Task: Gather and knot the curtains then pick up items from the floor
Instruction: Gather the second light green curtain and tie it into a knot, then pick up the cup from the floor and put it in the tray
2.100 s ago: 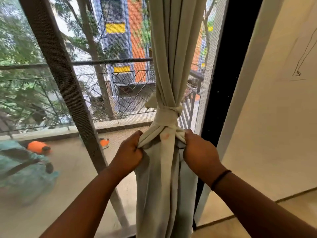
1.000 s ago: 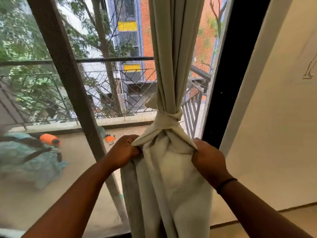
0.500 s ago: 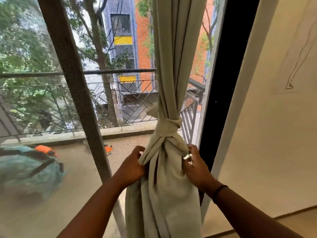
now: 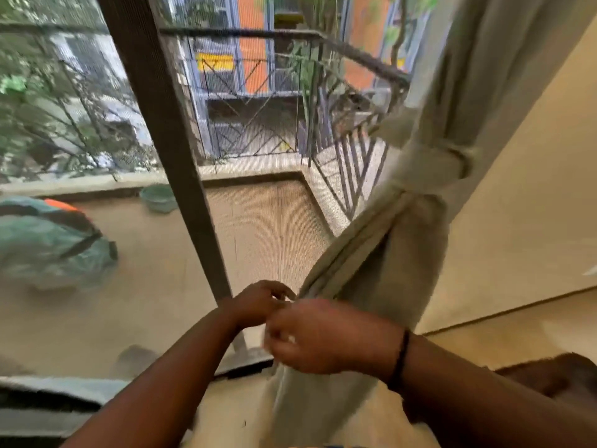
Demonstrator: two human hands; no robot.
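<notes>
Knotted curtain (image 4: 381,253) hangs; left hand (image 4: 258,303) and right hand (image 4: 326,337), blurred below it, grips unreadable.

No readable text, labels, brands or nos. anywhere. Yellow panels (image 4: 214,62) on the building outside carry no legible marks; view is blurred. Curtain (image 4: 381,276) fabric is plain, no print or tag visible.
</notes>
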